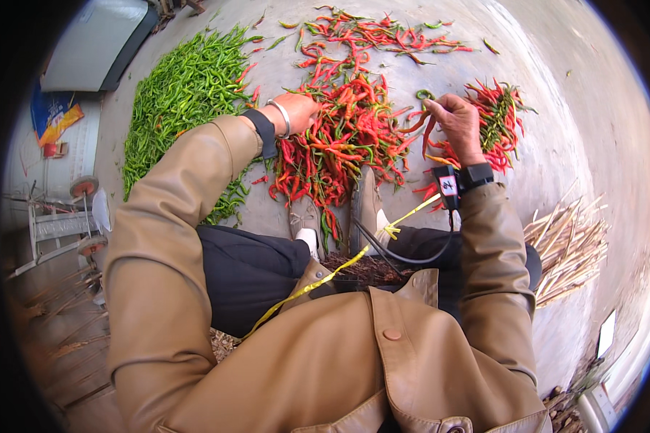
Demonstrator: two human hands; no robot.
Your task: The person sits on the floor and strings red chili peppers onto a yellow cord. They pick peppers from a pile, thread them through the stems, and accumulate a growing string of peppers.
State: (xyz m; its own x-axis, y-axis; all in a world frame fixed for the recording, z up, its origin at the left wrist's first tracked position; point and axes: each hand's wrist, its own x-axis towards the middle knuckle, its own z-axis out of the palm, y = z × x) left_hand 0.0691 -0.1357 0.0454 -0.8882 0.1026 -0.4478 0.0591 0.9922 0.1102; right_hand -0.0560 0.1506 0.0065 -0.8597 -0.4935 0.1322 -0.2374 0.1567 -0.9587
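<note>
A heap of long red chili peppers (343,137), mixed with some green ones, lies on the concrete in front of my shoes. My left hand (295,114) rests at the heap's upper left side with its fingers curled in; what they hold, if anything, is hidden. To the right of the heap, my right hand (458,124) pinches a few chili peppers (427,133), red ones hanging below the fingers and a curled green one at the fingertips. Just beyond that hand, a smaller pile of red chili peppers (509,119) has its green stems gathered together.
Green chili peppers (184,94) form a broad pile at left. Loose red peppers (383,32) are scattered farther away. Dry sticks (574,249) lie at right. A yellow strap (296,292) crosses my lap. A small wheeled cart (58,227) stands at far left.
</note>
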